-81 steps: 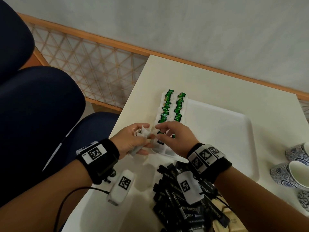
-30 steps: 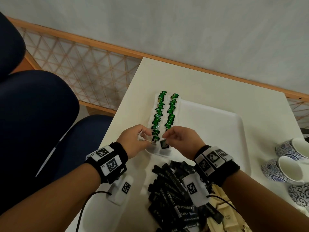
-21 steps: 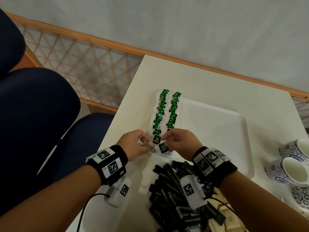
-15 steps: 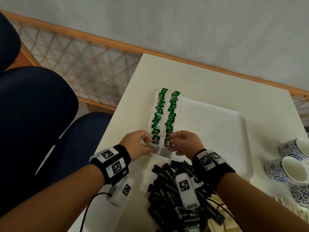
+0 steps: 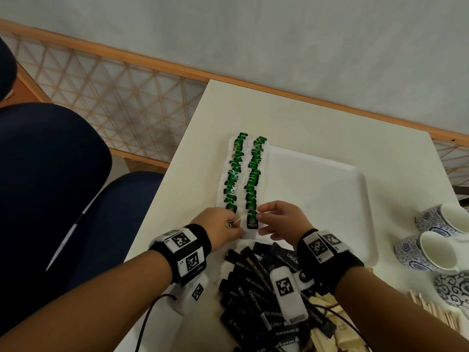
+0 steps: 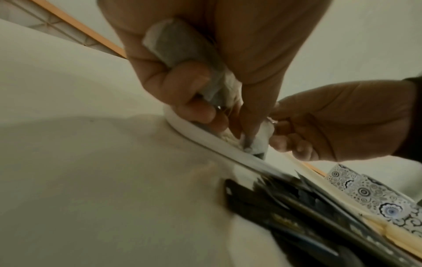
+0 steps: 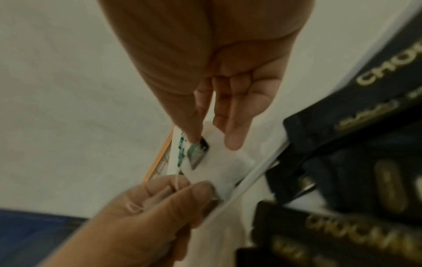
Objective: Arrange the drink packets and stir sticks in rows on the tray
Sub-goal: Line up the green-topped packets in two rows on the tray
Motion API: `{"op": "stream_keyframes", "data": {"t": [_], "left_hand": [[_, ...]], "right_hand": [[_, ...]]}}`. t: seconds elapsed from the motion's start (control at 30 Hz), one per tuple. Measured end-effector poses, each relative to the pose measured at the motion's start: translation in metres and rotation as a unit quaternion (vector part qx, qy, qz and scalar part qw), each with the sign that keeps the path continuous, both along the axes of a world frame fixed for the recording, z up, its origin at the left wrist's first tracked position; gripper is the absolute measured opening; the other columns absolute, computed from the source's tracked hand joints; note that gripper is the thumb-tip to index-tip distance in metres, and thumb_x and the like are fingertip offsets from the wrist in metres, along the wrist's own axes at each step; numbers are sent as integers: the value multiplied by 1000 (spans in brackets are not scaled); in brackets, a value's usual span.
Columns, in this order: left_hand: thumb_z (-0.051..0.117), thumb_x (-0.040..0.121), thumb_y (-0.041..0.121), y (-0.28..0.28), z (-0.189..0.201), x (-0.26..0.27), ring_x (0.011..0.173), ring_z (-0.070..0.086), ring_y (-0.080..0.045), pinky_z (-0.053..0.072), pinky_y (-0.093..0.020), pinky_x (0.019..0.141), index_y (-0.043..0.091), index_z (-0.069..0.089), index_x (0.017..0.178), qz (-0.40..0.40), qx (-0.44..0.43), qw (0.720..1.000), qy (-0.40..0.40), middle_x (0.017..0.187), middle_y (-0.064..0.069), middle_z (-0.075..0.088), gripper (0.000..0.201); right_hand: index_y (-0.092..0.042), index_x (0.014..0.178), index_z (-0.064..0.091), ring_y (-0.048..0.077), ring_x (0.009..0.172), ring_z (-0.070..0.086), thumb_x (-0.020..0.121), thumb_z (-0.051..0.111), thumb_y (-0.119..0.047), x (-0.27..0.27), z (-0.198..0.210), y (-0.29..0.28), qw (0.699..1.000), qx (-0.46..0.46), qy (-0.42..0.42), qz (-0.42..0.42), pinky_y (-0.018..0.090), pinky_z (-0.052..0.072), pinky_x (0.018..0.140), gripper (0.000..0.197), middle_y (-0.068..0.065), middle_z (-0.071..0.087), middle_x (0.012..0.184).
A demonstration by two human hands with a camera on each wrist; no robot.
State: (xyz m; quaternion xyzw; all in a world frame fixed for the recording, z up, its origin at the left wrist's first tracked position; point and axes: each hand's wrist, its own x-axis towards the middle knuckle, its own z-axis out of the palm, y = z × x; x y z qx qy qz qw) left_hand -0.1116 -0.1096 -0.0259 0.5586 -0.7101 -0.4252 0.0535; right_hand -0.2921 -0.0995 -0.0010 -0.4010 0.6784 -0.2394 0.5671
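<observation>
stir sticks point(image 5: 442, 311) — cut by edge | black packets point(image 7: 356, 162) — blurred, perhaps chocolate

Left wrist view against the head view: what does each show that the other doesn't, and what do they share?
Only the left wrist view shows a spare tea bag tucked in the left hand, under its curled fingers. Only the head view shows the two green-tagged rows of tea bags along the tray's left side, and the stir sticks. Both show the right hand at the tea bag being placed, the black packets and the patterned cups.
</observation>
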Motion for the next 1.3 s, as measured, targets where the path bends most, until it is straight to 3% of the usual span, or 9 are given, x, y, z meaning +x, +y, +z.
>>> {"op": "stream_keyframes", "data": {"t": [0.17, 0.33, 0.47, 0.6, 0.77, 0.9, 1.0, 1.13, 1.3], "left_hand": [[63, 86, 38, -2, 1, -5, 81, 56, -20, 45, -31, 72, 17, 58, 81, -23, -30, 998, -57, 86, -1, 57, 22], [60, 87, 38, -4, 1, -9, 83, 56, -22, 47, -34, 72, 18, 56, 84, -36, -60, 994, -82, 92, -2, 56, 21], [65, 84, 36, -4, 0, -6, 81, 57, -20, 44, -32, 70, 14, 60, 83, 11, -50, 998, -22, 88, -2, 60, 22], [66, 84, 29, -3, 3, 3, 83, 58, -12, 45, -25, 70, 22, 67, 84, 114, -22, 991, 65, 86, 8, 64, 7], [54, 90, 20, -4, 9, 22, 59, 52, -16, 38, -23, 45, 18, 65, 100, 256, 147, 934, 201, 82, -3, 63, 16], [39, 94, 17, -7, 15, 32, 54, 51, -20, 34, -22, 40, 11, 55, 112, 287, 265, 869, 304, 76, -7, 61, 25], [34, 91, 8, -8, 22, 35, 57, 52, -22, 35, -22, 40, 10, 54, 112, 291, 288, 850, 331, 85, -12, 59, 29], [26, 81, -13, -9, 27, 38, 68, 61, -25, 48, -26, 44, 8, 51, 114, 280, 312, 834, 359, 91, -15, 60, 46], [27, 80, -23, -9, 25, 39, 76, 70, -25, 59, -35, 56, 6, 52, 116, 277, 333, 806, 404, 109, -21, 63, 52]], "right_hand": [[-24, 96, 57, 7, 60, 52, 70, 83, -23, 0, -11, 3, 975, -14, 170, 140, 20, 45, 56, 37, -6, 58, 70], [-24, 102, 49, 7, 64, 53, 68, 83, -39, 9, -17, -2, 956, -66, 227, 176, 22, 45, 60, 50, -8, 59, 74], [-23, 108, 46, 17, 70, 60, 77, 76, -34, 10, -17, -7, 941, -113, 261, 183, 34, 52, 70, 43, -2, 64, 74], [-24, 111, 44, 17, 71, 60, 78, 76, -30, 6, -17, -9, 942, -109, 260, 181, 33, 51, 69, 46, -5, 61, 72], [-26, 112, 42, 12, 69, 59, 71, 79, -41, 5, -18, -4, 946, -65, 239, 207, 26, 49, 65, 57, -6, 62, 74], [-27, 116, 40, 8, 69, 56, 69, 81, -41, 6, -11, -4, 952, -69, 221, 201, 21, 43, 61, 64, -9, 58, 75], [-29, 116, 41, 6, 71, 57, 72, 77, -43, 9, -9, -5, 949, -77, 228, 206, 20, 41, 59, 59, -10, 59, 77], [-28, 118, 35, 15, 78, 61, 76, 70, -49, 15, -19, -6, 923, -72, 294, 240, 33, 52, 74, 58, -5, 63, 87], [-26, 121, 29, 15, 75, 60, 75, 68, -54, 15, -20, -11, 907, -87, 337, 236, 30, 48, 66, 66, -6, 62, 84]]}}
